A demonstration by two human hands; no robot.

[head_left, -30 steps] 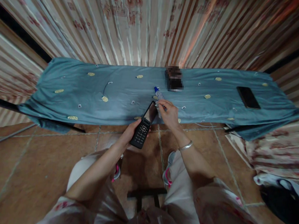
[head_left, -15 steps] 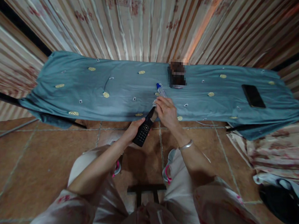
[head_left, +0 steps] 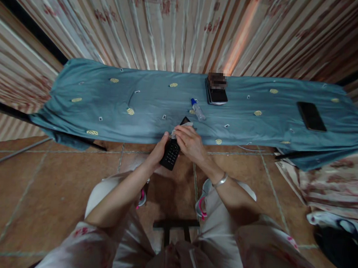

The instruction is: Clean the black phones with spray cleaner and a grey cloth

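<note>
My left hand point(head_left: 157, 152) grips a black keypad phone point(head_left: 170, 156) from its left side, near the front edge of the cloth-covered table. My right hand point(head_left: 191, 143) is closed on a thin white tissue point(head_left: 187, 124) and presses it against the upper part of the phone. The right fingers hide much of the phone's middle; its keys and dark top end show. Just beyond my hands lies a small clear bottle point(head_left: 199, 112) with a blue cap.
A blue-green patterned cloth point(head_left: 149, 124) covers the long table. A dark, partly blurred-out stack point(head_left: 218, 96) stands at the back, right of the bottle. Far right lies a black smartphone point(head_left: 312, 116). Curtains point(head_left: 161, 32) hang behind; a black bag-like thing point(head_left: 341, 249) is on the floor.
My right hand has moved left and closer to me, over the phone with the tissue. The bottle now shows fully. The view has shifted slightly.
</note>
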